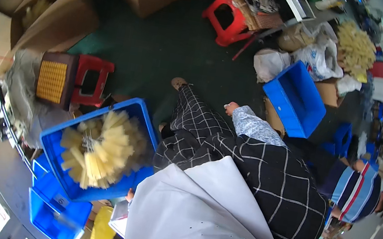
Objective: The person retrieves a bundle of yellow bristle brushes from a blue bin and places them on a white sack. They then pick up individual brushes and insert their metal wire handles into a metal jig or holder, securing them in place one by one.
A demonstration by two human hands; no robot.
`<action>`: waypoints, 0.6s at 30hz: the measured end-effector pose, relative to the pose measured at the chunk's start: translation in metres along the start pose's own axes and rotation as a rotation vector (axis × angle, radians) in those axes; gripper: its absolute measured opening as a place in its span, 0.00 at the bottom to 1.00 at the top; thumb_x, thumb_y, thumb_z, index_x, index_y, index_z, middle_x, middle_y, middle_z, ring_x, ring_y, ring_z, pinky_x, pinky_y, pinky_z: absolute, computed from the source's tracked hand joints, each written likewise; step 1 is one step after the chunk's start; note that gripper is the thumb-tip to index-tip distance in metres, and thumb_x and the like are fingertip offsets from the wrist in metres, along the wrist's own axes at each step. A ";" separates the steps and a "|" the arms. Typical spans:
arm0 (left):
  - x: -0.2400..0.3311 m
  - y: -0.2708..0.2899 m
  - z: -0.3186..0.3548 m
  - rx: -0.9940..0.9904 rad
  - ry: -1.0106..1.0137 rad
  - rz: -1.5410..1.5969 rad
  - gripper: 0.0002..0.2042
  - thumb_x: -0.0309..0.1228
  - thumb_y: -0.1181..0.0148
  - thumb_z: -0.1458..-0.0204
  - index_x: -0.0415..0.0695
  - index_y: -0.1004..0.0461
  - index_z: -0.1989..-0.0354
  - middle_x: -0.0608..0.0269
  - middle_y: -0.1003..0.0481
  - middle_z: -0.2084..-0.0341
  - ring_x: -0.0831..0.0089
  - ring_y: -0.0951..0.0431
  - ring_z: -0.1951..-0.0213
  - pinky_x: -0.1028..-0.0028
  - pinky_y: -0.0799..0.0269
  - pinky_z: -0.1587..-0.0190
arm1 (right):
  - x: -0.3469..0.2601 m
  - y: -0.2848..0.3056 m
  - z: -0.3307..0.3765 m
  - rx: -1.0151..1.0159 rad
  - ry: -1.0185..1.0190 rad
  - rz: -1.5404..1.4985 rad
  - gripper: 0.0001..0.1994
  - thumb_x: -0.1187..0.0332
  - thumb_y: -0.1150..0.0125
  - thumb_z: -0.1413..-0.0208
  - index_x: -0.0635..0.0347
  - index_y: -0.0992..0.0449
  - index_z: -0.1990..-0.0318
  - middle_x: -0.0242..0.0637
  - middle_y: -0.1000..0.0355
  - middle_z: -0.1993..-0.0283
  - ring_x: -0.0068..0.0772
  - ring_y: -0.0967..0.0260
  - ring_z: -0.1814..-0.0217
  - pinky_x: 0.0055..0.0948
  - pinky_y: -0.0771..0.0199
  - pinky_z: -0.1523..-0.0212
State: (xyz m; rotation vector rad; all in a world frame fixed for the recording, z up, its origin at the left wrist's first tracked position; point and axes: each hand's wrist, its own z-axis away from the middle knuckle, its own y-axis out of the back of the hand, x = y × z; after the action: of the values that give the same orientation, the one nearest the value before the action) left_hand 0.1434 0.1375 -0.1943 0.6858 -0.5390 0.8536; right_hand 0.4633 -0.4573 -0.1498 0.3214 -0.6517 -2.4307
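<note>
My left hand (129, 195) shows only in part beside my grey apron (186, 210). Its fingers are bent at the near right edge of a blue plastic bin (138, 110) and appear to grip the rim. Inside that bin lie fanned bundles of pale yellow, brush-like pieces (110, 149) with thin metallic ends at the centre. Out over the floor, away from the bin, is my right hand (230, 108), below a patterned sleeve (254, 124). Its fingers are closed, with a small white spot at the tips that I cannot make out.
More blue bins (45, 219) stand at the lower left, and a tilted one (298, 99) at right. A red stool (94, 80) stands left, another red stool (229, 29) far ahead. Cardboard boxes (63, 22) line the far left. A person in a striped shirt (356, 190) is at right.
</note>
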 end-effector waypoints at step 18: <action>0.147 -0.189 0.124 0.627 0.030 -0.347 0.44 0.26 0.35 0.70 0.38 0.55 0.42 0.45 0.38 0.52 0.60 0.33 0.56 0.67 0.38 0.50 | -0.141 0.212 -0.180 -0.055 0.148 -0.429 0.10 0.60 0.52 0.47 0.49 0.33 0.59 0.31 0.32 0.78 0.22 0.39 0.84 0.24 0.40 0.88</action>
State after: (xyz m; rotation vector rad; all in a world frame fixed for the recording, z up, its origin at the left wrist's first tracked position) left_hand 0.3593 0.0302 -0.0743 1.2941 -0.1035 0.6990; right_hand 0.7441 -0.5892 -0.1814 0.6703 -0.4865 -2.7871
